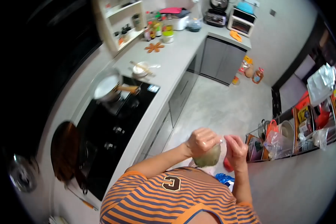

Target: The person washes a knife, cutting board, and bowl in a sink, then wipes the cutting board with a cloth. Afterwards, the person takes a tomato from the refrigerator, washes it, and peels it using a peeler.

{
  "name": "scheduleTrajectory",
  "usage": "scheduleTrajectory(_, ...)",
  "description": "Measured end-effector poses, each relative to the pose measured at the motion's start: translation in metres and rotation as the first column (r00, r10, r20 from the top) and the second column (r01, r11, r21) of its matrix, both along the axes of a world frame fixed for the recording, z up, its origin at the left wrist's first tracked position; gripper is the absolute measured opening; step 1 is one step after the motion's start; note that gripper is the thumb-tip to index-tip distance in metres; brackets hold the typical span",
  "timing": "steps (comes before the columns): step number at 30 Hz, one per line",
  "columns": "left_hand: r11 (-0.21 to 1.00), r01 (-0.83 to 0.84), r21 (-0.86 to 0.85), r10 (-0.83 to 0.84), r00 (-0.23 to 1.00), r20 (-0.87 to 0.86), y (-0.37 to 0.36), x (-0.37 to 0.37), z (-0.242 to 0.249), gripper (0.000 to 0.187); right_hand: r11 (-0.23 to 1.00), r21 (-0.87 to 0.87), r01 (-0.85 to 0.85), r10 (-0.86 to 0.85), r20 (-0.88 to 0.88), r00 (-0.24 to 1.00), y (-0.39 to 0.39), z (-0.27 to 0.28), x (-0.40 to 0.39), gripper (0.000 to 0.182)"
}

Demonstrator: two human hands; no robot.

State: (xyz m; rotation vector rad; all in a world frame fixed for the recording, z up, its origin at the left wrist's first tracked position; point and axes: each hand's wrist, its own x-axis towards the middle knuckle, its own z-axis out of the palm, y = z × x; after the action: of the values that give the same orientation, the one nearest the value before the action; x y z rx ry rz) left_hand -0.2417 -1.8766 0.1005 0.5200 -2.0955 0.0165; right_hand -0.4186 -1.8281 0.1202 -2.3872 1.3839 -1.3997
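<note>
My left hand (203, 142) is curled into a fist, knuckles up and shiny. To its right, my right hand (236, 150) has its fingers bent and pressed together, with a narrow gap between the hands. A tiny pale spot shows beside the left fist; whether either hand holds anything is too small to tell. An olive-green rounded thing (208, 157) lies just under the left hand, partly hidden by it. Both hands are in front of an orange-and-grey striped shirt (168, 194).
A black cooktop (115, 140) at left bears a pan (107, 87) with a wooden handle. Behind it, a white bowl (140, 69) with chopsticks sits on the counter (168, 61). A loaded rack (295, 149) stands at right. Bottles (257, 75) stand on the floor at the back.
</note>
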Motion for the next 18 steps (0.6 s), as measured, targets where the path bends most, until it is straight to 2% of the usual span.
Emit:
scheduleTrajectory(2,0.996,0.006,-0.094,-0.009,0.999,-0.032,-0.044,-0.022,0.032,0.013,0.987,-0.16,0.018,-0.048,-0.188,0.981,-0.045,0.029,-0.033,0.021)
scheduleTrajectory(5,0.985,-0.066,-0.157,0.054,0.995,-0.079,-0.122,-0.034,0.06,0.012,0.965,-0.236,0.116,-0.16,-0.179,0.971,-0.118,0.032,-0.103,0.023)
scheduleTrajectory(7,0.985,-0.174,0.005,0.174,0.984,-0.042,-0.174,-0.026,0.05,0.009,0.956,-0.189,0.224,-0.259,-0.183,0.948,-0.172,0.015,-0.149,0.021)
scheduleTrajectory(8,0.978,-0.187,0.087,0.189,0.982,-0.019,-0.195,-0.034,0.038,0.006,0.97,-0.115,0.212,-0.222,-0.082,0.972,-0.195,-0.003,-0.164,0.02)
scheduleTrajectory(10,0.947,-0.218,0.234,0.218,0.976,0.027,-0.238,-0.057,0.013,0.004,0.974,-0.03,0.225,-0.226,-0.071,0.971,-0.238,-0.017,-0.18,0.016)
scheduleTrajectory(13,0.9,0.034,0.435,0.007,0.996,-0.093,-0.319,-0.103,-0.01,0.003,0.979,0.035,0.203,-0.204,0.027,0.979,-0.307,-0.031,-0.189,0.005)
scheduleTrajectory(14,0.918,0.062,0.392,-0.012,0.992,-0.128,-0.349,-0.122,-0.016,0.003,0.973,0.048,0.226,-0.228,0.04,0.973,-0.33,-0.038,-0.194,0.003)
scheduleTrajectory(15,0.754,0.14,0.642,-0.026,0.983,-0.183,-0.372,-0.137,-0.01,0.007,0.972,0.074,0.224,-0.23,0.092,0.969,-0.355,-0.034,-0.202,0.003)
scheduleTrajectory(16,0.594,0.256,0.763,0.008,0.946,-0.323,-0.394,-0.159,-0.004,0.015,0.968,0.11,0.227,-0.242,0.145,0.959,-0.379,-0.025,-0.211,0.003)
scheduleTrajectory(17,0.522,0.306,0.796,-0.075,0.946,-0.315,-0.427,-0.17,-0.001,0.024,0.969,0.177,0.173,-0.21,0.219,0.953,-0.396,-0.012,-0.218,0.004)
scheduleTrajectory(18,0.29,0.567,0.771,-0.069,0.816,-0.574,-0.455,-0.192,-0.005,0.024,0.972,0.201,0.125,-0.182,0.296,0.938,-0.419,0.004,-0.228,0.005)
